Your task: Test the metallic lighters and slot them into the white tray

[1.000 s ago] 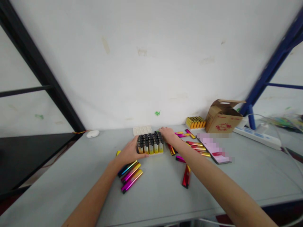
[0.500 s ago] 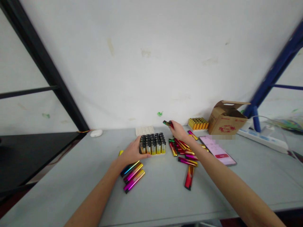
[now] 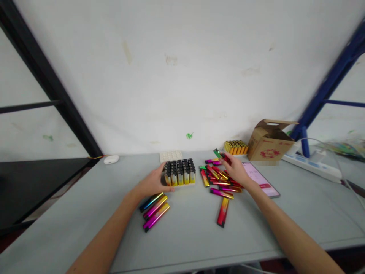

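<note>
My left hand [image 3: 153,182] is closed around the left end of a white tray [image 3: 182,185] packed with upright black-topped, yellow-bodied lighters [image 3: 180,172]. In my right hand [image 3: 234,169] is a lighter with a green end [image 3: 218,153], raised above the table; red shows at the fingers, and I cannot tell whether it is more than one lighter. Below it lies a loose pile of shiny red, gold and purple lighters [image 3: 219,182]. One red and gold lighter [image 3: 222,212] lies apart in front. Several purple, gold and blue lighters [image 3: 156,217] rest near my left wrist.
A white holed tray [image 3: 170,156] lies behind the packed one. To the right are a phone [image 3: 268,187], a block of yellow cylinders [image 3: 236,147], an open cardboard box [image 3: 266,146] and a power strip [image 3: 312,167]. A white case [image 3: 111,159] sits at the left.
My right hand has moved right with the lighter, away from the packed tray to over the pile's right side. My left hand keeps its hold on the tray. The whole view has shifted slightly.
</note>
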`<action>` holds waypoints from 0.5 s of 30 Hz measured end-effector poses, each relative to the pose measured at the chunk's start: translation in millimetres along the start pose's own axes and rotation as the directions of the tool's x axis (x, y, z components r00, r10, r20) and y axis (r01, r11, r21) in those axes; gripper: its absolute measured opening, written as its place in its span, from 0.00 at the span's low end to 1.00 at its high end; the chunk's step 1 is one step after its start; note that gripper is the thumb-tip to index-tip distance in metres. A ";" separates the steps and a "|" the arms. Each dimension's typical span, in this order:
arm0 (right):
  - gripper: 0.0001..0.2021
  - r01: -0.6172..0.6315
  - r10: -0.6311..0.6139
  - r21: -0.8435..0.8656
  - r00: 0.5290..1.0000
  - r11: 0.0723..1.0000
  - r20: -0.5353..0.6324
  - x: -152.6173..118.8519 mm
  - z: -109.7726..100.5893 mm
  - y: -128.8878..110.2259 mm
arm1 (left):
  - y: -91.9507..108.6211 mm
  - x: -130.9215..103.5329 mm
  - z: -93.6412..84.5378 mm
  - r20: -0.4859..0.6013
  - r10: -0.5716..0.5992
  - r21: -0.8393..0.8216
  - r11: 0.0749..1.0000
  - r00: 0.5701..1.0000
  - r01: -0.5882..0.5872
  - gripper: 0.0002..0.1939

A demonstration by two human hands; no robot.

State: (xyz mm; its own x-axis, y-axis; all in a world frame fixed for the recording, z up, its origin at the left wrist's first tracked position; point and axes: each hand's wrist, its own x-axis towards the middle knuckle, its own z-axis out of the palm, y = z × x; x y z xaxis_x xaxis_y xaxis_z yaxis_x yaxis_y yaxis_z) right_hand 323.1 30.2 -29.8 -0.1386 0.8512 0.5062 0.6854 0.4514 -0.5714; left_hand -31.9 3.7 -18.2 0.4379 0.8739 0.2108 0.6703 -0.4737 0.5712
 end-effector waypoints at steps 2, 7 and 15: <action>0.12 0.009 -0.005 -0.093 0.999 0.996 0.036 -1.0 -0.4 4.7 | 0.5 -0.5 -1.8 0.014 -0.004 0.009 1.000 1.000 0.004 0.50; 0.13 -0.014 0.042 -0.201 0.990 0.980 0.134 -2.4 0.5 11.7 | 0.5 -0.5 -0.7 0.018 -0.023 0.022 0.999 1.000 0.023 0.47; 0.12 -0.022 0.074 -0.256 0.979 0.966 0.192 -1.7 -2.1 7.6 | -7.7 -0.3 -3.6 0.024 0.009 0.063 0.998 1.000 -0.011 0.47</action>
State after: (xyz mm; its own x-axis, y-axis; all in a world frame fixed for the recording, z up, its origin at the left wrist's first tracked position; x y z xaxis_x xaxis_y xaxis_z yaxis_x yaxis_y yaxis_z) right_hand 330.0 31.6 -33.6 -0.2222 0.9176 0.3297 0.8485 0.3485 -0.3981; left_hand -39.4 7.4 -19.8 0.4583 0.8666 0.1972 0.7021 -0.4891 0.5176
